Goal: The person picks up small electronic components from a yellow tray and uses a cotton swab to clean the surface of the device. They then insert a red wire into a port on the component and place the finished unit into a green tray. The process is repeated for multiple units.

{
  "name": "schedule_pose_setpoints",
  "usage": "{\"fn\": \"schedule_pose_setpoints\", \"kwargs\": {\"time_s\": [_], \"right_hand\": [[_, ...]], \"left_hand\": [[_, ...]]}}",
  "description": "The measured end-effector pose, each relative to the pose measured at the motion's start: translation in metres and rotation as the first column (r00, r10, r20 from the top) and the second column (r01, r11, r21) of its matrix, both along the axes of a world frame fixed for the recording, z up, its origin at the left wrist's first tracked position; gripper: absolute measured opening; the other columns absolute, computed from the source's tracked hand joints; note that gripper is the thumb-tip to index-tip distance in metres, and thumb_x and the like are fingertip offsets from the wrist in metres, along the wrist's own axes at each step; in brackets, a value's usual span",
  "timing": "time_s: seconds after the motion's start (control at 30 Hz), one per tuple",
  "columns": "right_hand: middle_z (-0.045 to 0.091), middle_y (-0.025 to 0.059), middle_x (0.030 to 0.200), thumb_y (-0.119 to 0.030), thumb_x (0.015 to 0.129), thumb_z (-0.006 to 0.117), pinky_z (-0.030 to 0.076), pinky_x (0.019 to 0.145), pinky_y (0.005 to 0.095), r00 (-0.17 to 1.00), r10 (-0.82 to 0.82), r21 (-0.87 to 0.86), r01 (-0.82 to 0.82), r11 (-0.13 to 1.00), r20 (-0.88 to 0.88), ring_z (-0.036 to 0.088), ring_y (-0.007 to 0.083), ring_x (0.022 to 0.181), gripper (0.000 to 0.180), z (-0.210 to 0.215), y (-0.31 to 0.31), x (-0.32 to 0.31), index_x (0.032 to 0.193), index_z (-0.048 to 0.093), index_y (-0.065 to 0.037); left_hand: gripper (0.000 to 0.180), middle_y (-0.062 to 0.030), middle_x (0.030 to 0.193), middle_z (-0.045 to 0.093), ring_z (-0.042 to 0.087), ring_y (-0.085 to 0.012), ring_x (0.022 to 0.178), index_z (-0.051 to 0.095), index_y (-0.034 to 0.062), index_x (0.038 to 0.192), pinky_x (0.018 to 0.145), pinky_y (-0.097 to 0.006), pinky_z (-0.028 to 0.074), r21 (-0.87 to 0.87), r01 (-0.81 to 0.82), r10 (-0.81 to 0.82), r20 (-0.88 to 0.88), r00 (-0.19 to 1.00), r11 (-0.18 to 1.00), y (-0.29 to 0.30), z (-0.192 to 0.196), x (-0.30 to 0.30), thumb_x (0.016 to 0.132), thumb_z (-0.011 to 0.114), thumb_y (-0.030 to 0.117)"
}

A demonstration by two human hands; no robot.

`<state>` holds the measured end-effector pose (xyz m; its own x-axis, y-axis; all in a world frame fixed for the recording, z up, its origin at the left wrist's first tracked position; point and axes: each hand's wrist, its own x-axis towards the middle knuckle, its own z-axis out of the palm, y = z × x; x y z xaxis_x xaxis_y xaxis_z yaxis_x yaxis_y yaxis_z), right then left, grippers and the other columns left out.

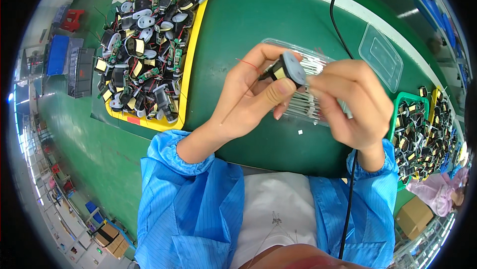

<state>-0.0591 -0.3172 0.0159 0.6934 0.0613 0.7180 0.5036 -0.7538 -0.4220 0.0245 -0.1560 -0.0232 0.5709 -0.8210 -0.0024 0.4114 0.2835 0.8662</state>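
Above the green table, my left hand is closed round a small black and grey device housing, which has a rounded grey face, a yellow pad and a thin red wire. My right hand is at the housing's right side, thumb and fingertips pinched together close to the grey face. Whatever those fingertips hold is too small to make out. Under both hands lies a clear plastic box with many thin, silvery-white strips inside, partly hidden by my hands.
A yellow tray at left is heaped with similar housings, green circuit boards and wires. A clear lid lies at right, by a green basket of small black parts. A black cable crosses the table. Another person's pink sleeve shows far right.
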Motion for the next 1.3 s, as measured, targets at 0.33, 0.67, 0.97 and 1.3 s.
{"fn": "schedule_pose_setpoints", "kwargs": {"time_s": [0.33, 0.67, 0.97, 1.3], "right_hand": [[0.059, 0.0120, 0.080, 0.009, 0.060, 0.069, 0.048, 0.053, 0.0294, 0.999, -0.028, -0.007, 0.028, 1.000, -0.042, 0.060, 0.0218, 0.065, 0.031, -0.003, 0.000, 0.002, 0.091, 0.066, 0.003], [0.058, 0.0112, 0.077, 0.007, 0.058, 0.069, 0.048, 0.052, 0.0295, 0.998, -0.037, 0.032, 0.039, 0.999, -0.060, 0.060, 0.0221, 0.063, 0.027, -0.003, 0.002, 0.000, 0.084, 0.064, 0.002], [0.059, 0.0138, 0.078, 0.005, 0.051, 0.067, 0.050, 0.051, 0.0306, 0.999, -0.036, -0.070, 0.036, 0.997, 0.003, 0.060, 0.0237, 0.062, 0.033, -0.008, 0.006, 0.000, 0.084, 0.063, 0.006], [0.059, 0.0139, 0.074, 0.003, 0.053, 0.065, 0.049, 0.049, 0.0293, 0.991, -0.091, -0.203, 0.110, 0.973, 0.101, 0.060, 0.0214, 0.059, 0.031, -0.012, 0.013, 0.000, 0.083, 0.063, 0.009]], "left_hand": [[0.046, -0.0086, 0.096, 0.058, 0.054, -0.0113, 0.069, 0.047, -0.0028, 0.115, 0.056, -0.022, 0.043, 0.031, -0.052, 0.051, 0.058, 0.997, 0.998, -0.004, 0.001, 0.003, 0.087, 0.064, 0.030], [0.041, -0.0085, 0.099, 0.058, 0.055, -0.0091, 0.072, 0.049, -0.0030, 0.114, 0.057, -0.021, 0.046, 0.070, -0.010, 0.002, 0.108, 0.994, 0.997, 0.002, 0.002, 0.006, 0.088, 0.063, 0.026], [0.035, -0.0049, 0.090, 0.058, 0.048, -0.0042, 0.062, 0.048, -0.0009, 0.115, 0.051, -0.018, 0.041, 0.068, -0.076, 0.062, 0.197, 0.979, 0.995, 0.002, 0.004, 0.001, 0.087, 0.065, 0.014], [0.030, -0.0068, 0.085, 0.058, 0.047, -0.0055, 0.053, 0.046, -0.0011, 0.113, 0.045, -0.019, 0.039, 0.021, -0.101, 0.099, 0.062, 0.993, 0.995, 0.001, 0.000, -0.006, 0.090, 0.060, 0.014]]}}
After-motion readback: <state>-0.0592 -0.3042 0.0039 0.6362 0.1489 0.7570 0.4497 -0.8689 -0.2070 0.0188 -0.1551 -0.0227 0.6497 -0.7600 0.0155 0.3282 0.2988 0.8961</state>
